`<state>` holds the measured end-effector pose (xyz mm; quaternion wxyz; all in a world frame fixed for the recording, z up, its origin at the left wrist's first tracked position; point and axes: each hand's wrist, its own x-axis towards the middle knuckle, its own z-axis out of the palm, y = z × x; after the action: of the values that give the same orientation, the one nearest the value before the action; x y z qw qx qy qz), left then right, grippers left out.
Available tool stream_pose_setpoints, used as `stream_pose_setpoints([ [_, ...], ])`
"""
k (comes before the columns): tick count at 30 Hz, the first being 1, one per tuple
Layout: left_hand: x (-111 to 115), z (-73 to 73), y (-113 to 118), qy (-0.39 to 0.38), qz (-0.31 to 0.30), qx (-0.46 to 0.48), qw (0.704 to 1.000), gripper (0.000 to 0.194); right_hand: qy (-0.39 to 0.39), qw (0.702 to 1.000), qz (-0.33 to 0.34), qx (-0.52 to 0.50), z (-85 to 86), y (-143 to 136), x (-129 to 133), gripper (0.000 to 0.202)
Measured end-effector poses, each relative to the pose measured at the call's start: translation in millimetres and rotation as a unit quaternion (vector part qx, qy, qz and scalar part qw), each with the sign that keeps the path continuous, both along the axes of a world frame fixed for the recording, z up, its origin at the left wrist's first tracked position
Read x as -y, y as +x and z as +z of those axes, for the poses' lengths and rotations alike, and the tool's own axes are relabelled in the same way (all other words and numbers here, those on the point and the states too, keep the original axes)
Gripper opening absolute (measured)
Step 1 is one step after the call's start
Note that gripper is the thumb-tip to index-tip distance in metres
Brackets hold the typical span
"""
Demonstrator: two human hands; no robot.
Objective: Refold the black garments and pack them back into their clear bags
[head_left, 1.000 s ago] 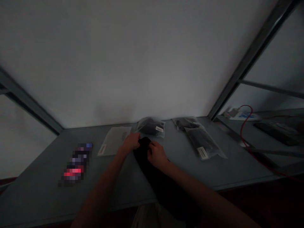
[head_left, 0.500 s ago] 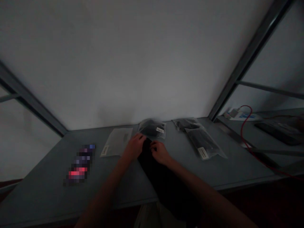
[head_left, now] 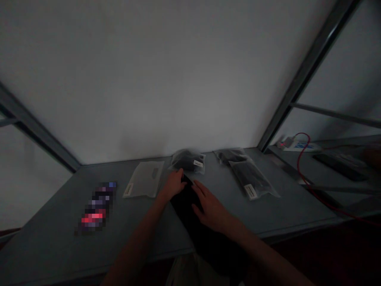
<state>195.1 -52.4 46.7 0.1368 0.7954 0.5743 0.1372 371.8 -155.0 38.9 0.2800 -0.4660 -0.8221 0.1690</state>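
Observation:
A long piece of black cloth (head_left: 190, 222) lies over the grey table and hangs down past its front edge. My left hand (head_left: 175, 184) grips the cloth's far left corner between thumb and fingers. On its right side my right hand (head_left: 210, 206) rests with the fingers stretched out over the fabric. Just beyond the hands sits a clear bag (head_left: 189, 161) with something dark inside and a white label. To the left lies a flat frosted bag (head_left: 145, 178), which looks empty and bears a label at its lower corner. The dim light hides the cloth's folds.
Two more clear bags with dark contents lie at the back right, the nearer bag (head_left: 251, 178) labelled. A pixelated item (head_left: 97, 208) is on the left. Metal posts (head_left: 309, 75) frame the table. Beyond the right one, a red cable (head_left: 299, 167) runs past a dark flat object (head_left: 339, 167).
My right hand has let go of the cloth's far end, drawn back toward me and spread its fingers over the fabric. My left hand stays at the corner. The view has shifted slightly.

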Motion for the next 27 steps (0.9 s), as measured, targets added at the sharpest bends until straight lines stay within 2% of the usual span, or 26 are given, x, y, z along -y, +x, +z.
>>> stream_pose_setpoints([
  [2,-0.5,0.5,1.2,-0.002,0.003,-0.011,1.000,0.022,0.016,0.999,0.008,0.035,0.1,3.8,22.5,0.056],
  [6,-4.8,-2.8,0.3,0.000,0.003,-0.023,1.000,0.020,-0.016,0.996,0.027,0.088,-5.5,10.0,51.2,0.067],
  [10,-11.4,-4.3,0.2,0.004,-0.006,-0.027,1.000,0.019,-0.048,0.994,0.054,0.088,-5.6,15.1,54.5,0.081],
  [13,-4.9,1.6,3.4,0.023,0.002,-0.028,0.999,0.019,-0.096,0.990,0.096,0.035,2.6,29.2,49.5,0.073],
  [15,13.4,6.8,5.2,0.084,0.022,-0.017,0.996,0.018,-0.119,0.987,0.111,-0.012,9.2,47.5,48.3,0.057],
  [16,27.7,8.4,5.4,0.144,0.032,-0.005,0.989,0.019,-0.111,0.988,0.106,-0.027,11.8,58.8,49.3,0.055],
  [17,45.1,8.7,5.0,0.208,0.030,0.016,0.977,0.020,-0.091,0.989,0.114,-0.030,13.7,70.7,51.3,0.057],
  [19,86.1,4.0,2.8,0.293,-0.016,0.043,0.955,0.021,-0.064,0.989,0.134,0.009,15.0,93.8,58.3,0.068],
  [22,145.9,-16.6,-1.4,0.326,-0.168,0.034,0.930,0.024,-0.060,0.982,0.155,0.086,11.6,116.5,70.5,0.090],
  [24,173.1,-35.6,-1.5,0.328,-0.281,-0.008,0.902,0.032,-0.075,0.975,0.169,0.122,7.9,120.0,74.7,0.104],
  [25,181.8,-45.0,-0.1,0.330,-0.309,-0.044,0.891,0.038,-0.083,0.971,0.178,0.136,6.1,118.6,74.8,0.109],
  [27,190.4,-60.9,5.9,0.355,-0.299,-0.075,0.883,0.048,-0.090,0.962,0.201,0.159,3.3,111.8,71.2,0.114],
])
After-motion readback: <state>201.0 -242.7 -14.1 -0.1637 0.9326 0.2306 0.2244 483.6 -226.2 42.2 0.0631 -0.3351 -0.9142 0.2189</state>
